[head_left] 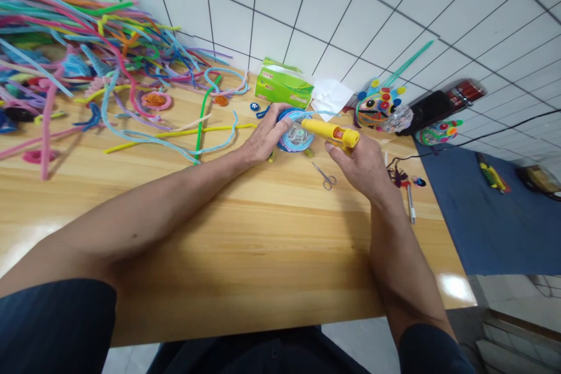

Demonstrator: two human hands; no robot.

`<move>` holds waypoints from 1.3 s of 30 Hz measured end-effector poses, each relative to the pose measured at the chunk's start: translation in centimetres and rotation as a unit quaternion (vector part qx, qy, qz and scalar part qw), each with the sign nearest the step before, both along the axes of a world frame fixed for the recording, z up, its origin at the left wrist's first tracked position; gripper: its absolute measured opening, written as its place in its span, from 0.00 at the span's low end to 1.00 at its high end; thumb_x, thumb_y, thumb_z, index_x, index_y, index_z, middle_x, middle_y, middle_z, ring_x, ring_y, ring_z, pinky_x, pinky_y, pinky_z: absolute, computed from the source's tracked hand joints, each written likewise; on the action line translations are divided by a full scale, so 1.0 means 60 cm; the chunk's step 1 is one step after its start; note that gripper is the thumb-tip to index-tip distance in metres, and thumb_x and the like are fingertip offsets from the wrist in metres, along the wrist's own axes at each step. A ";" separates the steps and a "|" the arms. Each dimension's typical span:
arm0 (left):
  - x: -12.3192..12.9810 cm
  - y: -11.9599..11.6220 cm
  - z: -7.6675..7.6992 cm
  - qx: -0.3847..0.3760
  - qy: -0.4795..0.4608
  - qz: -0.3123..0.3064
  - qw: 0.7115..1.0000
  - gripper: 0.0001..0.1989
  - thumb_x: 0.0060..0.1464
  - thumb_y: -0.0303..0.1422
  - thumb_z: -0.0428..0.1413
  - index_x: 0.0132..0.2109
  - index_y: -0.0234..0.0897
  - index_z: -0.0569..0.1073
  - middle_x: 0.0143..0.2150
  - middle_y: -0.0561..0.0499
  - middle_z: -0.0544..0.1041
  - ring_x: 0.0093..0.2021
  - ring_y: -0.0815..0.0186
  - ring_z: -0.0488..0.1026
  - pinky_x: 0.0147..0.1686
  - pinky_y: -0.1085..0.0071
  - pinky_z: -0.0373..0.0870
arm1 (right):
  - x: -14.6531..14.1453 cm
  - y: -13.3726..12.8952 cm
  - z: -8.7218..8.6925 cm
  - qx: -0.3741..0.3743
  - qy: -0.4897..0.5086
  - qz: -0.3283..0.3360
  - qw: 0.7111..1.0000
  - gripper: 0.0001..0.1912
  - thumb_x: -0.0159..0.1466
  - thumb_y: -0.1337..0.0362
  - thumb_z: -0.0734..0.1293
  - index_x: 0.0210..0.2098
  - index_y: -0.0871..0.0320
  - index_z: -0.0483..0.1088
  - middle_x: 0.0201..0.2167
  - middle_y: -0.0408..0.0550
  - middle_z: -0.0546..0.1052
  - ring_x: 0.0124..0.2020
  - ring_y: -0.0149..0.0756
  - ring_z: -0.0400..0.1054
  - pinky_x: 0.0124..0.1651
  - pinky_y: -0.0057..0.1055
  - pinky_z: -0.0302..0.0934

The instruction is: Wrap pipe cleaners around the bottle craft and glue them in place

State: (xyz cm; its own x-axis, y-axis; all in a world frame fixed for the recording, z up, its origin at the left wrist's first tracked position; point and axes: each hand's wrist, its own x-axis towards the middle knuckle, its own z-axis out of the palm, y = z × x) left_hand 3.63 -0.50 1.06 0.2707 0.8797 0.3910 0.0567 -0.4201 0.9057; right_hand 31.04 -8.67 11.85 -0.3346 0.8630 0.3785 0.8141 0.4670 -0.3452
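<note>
My right hand (362, 163) is wrapped round a yellow glue gun (331, 131). Its nozzle points left, at the rim of a round cup-like piece (299, 135) wound in blue and purple pipe cleaners, with clear, shiny material inside. Closed on the left side of that piece is my left hand (265, 137), its thumb on the rim. A light blue pipe cleaner (318, 113) runs right from the top of the rim. Just below lies a pair of small scissors (325, 177), flat on the wooden table (245, 245).
A large heap of coloured pipe cleaners (87, 41) covers the left back. A green tissue pack (283, 85) stands by the tiled wall. Decorated cups (379, 108), a dark bottle (432, 111), a pen (411, 201) and a black cable (482, 139) are at the right.
</note>
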 end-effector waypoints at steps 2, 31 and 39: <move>0.000 0.001 0.000 0.002 0.001 -0.001 1.000 0.24 0.82 0.55 0.53 0.72 0.46 0.72 0.74 0.42 0.81 0.80 0.44 0.76 0.85 0.46 0.71 | -0.001 0.000 0.001 0.002 0.000 0.002 1.000 0.10 0.77 0.52 0.71 0.50 0.50 0.80 0.42 0.51 0.87 0.44 0.53 0.80 0.50 0.48 0.75; -0.001 -0.009 0.012 -0.015 0.007 0.002 1.000 0.24 0.82 0.55 0.53 0.71 0.46 0.71 0.76 0.44 0.81 0.79 0.45 0.73 0.86 0.45 0.70 | 0.002 0.000 -0.002 0.025 -0.013 -0.036 0.999 0.10 0.75 0.53 0.70 0.50 0.49 0.78 0.40 0.50 0.87 0.42 0.53 0.79 0.50 0.48 0.76; -0.002 -0.006 0.008 -0.002 0.006 0.001 1.000 0.25 0.83 0.55 0.53 0.71 0.45 0.72 0.76 0.42 0.81 0.80 0.42 0.75 0.86 0.41 0.70 | 0.000 -0.003 0.000 0.011 -0.002 -0.034 0.999 0.11 0.77 0.49 0.70 0.48 0.48 0.78 0.39 0.50 0.86 0.41 0.53 0.78 0.49 0.48 0.76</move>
State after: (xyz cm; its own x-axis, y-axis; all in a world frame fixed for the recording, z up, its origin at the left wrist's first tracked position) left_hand 3.53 -0.85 1.51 0.2732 0.8820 0.3839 0.0676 -0.4157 0.9070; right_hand 31.01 -8.82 11.88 -0.2774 0.8751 0.3966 0.8451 0.4186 -0.3324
